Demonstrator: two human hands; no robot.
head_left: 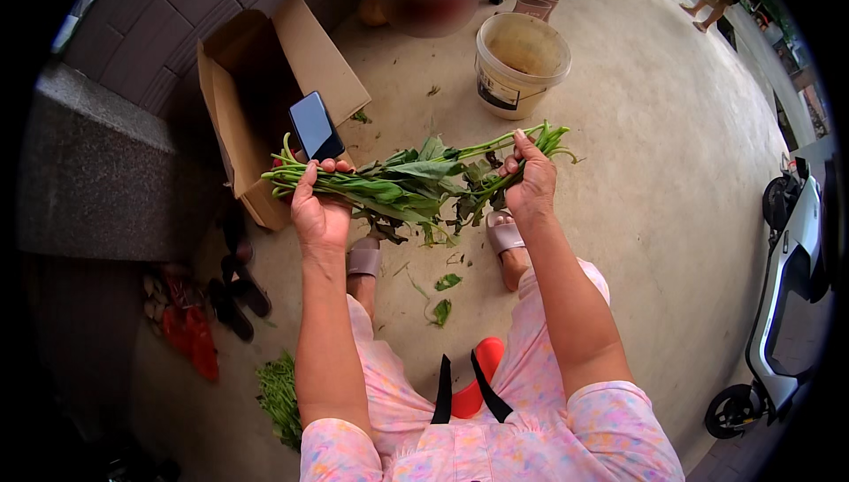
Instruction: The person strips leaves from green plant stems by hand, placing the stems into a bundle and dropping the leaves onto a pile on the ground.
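Crosswise in front of the seated person lay a bunch of leafy green stalks (407, 183), held in the air above the concrete floor (672, 172) and spanning both hands. The left hand (320, 208) was clenched around the bare stem ends, while the right hand (529, 179) pinched the stalks nearer the other end, fingers closed on them with the thumb up. Below the bunch, two feet in pale slippers (505, 236) rested on the floor, with torn leaf scraps (443, 309) scattered between them. A red stool edge (478, 376) showed between the knees. Just behind the left hand stood an open cardboard box (256, 93) with a dark phone (315, 126) propped at its edge. Farther off sat a cream plastic bucket (520, 65). Another heap of greens (281, 394) lay on the floor by the left elbow, near dark sandals (237, 292), and a white scooter (787, 296) stood well apart on the right.
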